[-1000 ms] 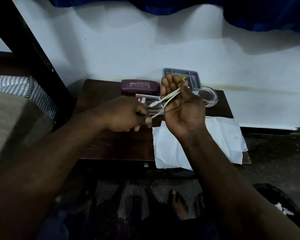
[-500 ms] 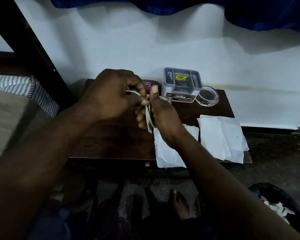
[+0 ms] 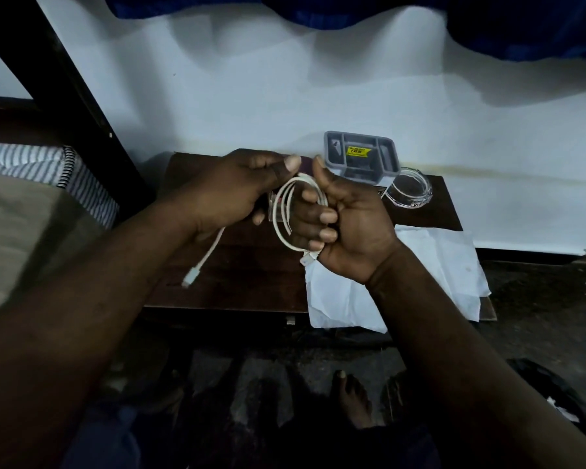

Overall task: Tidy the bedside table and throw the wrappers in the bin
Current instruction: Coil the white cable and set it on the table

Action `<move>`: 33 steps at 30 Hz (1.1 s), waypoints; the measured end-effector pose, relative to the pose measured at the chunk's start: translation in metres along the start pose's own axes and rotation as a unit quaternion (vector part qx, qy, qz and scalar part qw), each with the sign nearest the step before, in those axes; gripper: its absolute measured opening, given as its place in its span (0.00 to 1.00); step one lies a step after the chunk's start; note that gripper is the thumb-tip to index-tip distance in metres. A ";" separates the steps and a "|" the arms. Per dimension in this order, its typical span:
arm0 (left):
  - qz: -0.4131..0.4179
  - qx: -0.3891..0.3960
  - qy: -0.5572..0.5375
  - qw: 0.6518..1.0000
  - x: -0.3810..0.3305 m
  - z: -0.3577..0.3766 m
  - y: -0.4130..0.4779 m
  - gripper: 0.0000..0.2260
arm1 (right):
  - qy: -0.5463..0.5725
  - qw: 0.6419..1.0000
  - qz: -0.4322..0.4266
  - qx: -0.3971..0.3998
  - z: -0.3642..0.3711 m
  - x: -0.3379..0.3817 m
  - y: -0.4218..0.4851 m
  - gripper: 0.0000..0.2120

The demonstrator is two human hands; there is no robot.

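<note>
Over the dark wooden bedside table [image 3: 237, 286] both hands hold a white charging cable [image 3: 282, 211]. My right hand [image 3: 342, 218] has its fingers curled through the coiled loops, palm turned toward me. My left hand [image 3: 230, 191] pinches the cable at the top of the coil; the loose end with its plug [image 3: 192, 274] hangs down below that hand. White paper wrappers [image 3: 447, 265] lie spread on the right part of the table. A dark bin [image 3: 562, 397] holding white scraps sits on the floor at the lower right.
A grey organiser tray [image 3: 359, 157] with a yellow label stands at the table's back by the wall, a clear glass ashtray [image 3: 408, 191] to its right. A bed with striped bedding [image 3: 48, 174] and a dark post is on the left. My bare foot [image 3: 352, 397] is below the table.
The cable, stretched between the hands a second ago, is now wound in loops around my right fingers. My right palm has turned to face me, and the plug end hangs free under my left hand.
</note>
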State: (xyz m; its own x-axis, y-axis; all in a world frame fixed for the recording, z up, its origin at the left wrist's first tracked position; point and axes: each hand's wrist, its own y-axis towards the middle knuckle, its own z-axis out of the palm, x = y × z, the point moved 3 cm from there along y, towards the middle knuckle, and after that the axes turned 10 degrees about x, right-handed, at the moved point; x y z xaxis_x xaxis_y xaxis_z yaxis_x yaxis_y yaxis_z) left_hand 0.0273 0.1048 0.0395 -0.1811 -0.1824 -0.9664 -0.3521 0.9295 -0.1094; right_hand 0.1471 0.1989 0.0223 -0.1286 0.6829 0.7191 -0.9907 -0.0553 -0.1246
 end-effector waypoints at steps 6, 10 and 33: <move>0.019 -0.039 0.038 0.998 0.000 0.012 0.006 0.13 | -0.054 0.987 -0.069 -0.134 -0.004 0.006 0.001 0.22; 0.041 -0.067 0.071 0.994 -0.003 0.017 0.007 0.11 | -0.104 0.961 -0.123 -0.225 -0.008 0.010 -0.002 0.18; -0.121 -0.079 -0.282 0.948 0.016 0.035 0.012 0.11 | 0.018 0.935 -0.185 -0.301 -0.023 0.007 -0.002 0.18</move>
State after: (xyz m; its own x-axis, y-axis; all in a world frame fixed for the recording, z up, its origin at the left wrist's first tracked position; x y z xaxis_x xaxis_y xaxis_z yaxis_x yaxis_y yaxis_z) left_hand 0.0526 0.1239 0.0147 0.4268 -0.1419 -0.8931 -0.4628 0.8142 -0.3506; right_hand 0.1493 0.2202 0.0122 0.2299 0.5983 0.7676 -0.7602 0.6028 -0.2422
